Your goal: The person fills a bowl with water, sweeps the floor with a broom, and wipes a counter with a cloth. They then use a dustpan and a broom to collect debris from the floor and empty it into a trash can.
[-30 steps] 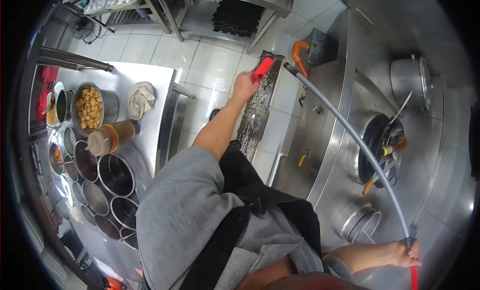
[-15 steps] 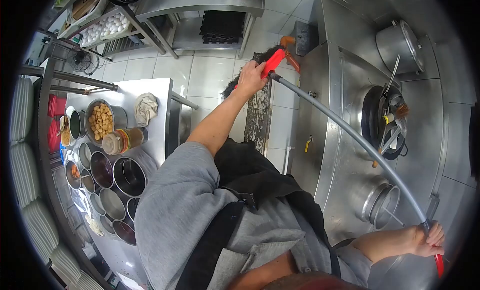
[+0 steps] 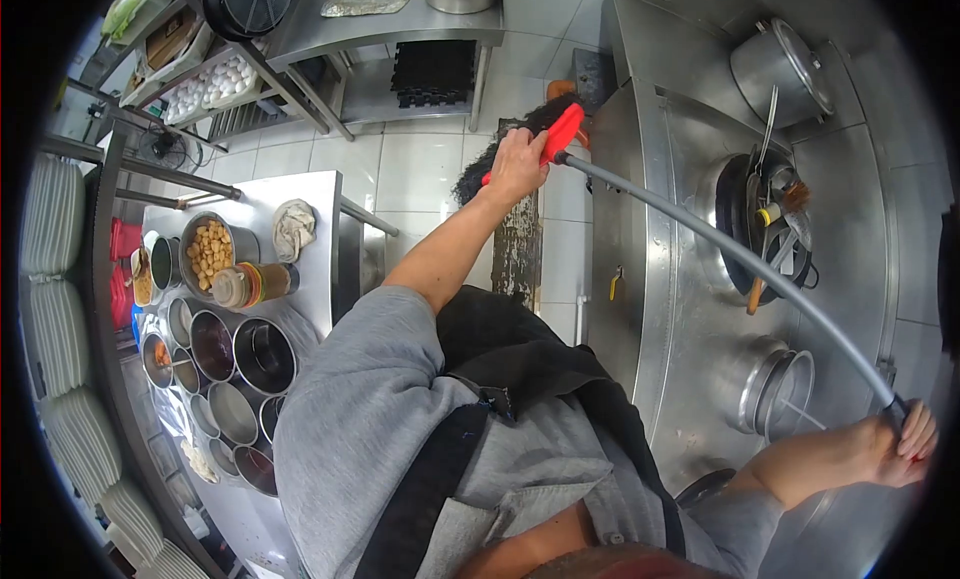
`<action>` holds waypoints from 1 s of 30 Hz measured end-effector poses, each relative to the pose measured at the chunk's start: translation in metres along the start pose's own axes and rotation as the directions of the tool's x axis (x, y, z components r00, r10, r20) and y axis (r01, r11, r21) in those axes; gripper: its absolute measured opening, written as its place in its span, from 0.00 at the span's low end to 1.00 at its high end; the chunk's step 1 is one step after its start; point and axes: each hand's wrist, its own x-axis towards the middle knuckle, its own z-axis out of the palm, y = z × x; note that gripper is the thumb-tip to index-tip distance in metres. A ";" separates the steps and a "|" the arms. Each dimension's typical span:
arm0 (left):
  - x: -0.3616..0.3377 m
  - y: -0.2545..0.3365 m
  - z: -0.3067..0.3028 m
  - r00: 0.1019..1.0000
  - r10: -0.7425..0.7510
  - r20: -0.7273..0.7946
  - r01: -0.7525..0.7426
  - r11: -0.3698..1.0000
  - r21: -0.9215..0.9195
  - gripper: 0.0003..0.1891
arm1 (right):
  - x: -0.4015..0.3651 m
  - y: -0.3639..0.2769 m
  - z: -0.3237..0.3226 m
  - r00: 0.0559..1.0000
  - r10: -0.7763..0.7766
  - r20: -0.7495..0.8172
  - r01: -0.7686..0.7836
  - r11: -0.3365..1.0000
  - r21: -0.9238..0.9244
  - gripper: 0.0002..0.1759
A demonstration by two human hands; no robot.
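Observation:
My left hand [image 3: 520, 165] is closed on the red head [image 3: 565, 132] of a broom, out in front of me. Black bristles [image 3: 475, 177] show on the far side of that hand. From the head, the broom's grey handle [image 3: 700, 227] runs across to the right, curved by the lens. At its other end, my right hand [image 3: 905, 447] wraps round the dark grip close to the right edge of view. Below the broom head, a worn, peeling strip [image 3: 517, 244] crosses the white floor tiles.
To the left, a steel table [image 3: 318, 194] bears metal pots, a bowl of browned chunks [image 3: 210, 249], a jar [image 3: 250, 284] and a cloth [image 3: 293, 229]. At right stands a steel cooking range [image 3: 665, 279] with a wok [image 3: 735, 214] full of utensils. A black mat [image 3: 432, 74] lies under the far table.
My right hand has moved outward to the right with the handle end. The broom head has shifted slightly right, my left hand still on it. The whole view has tilted a little.

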 end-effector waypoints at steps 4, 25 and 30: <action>0.007 0.006 0.001 0.997 -0.026 -0.068 0.024 0.999 -0.040 0.26 | 0.009 -0.006 0.000 0.984 -0.053 -0.172 0.046 0.998 -0.041 0.10; -0.063 -0.074 0.010 0.973 -0.154 0.169 0.149 0.988 0.040 0.26 | -0.047 0.107 0.037 0.861 -0.187 -0.474 0.123 0.979 -0.164 0.29; -0.075 -0.088 0.021 0.977 -0.127 0.169 0.125 0.992 0.018 0.27 | -0.065 0.130 0.051 0.780 -0.244 -0.576 0.089 0.955 -0.283 0.27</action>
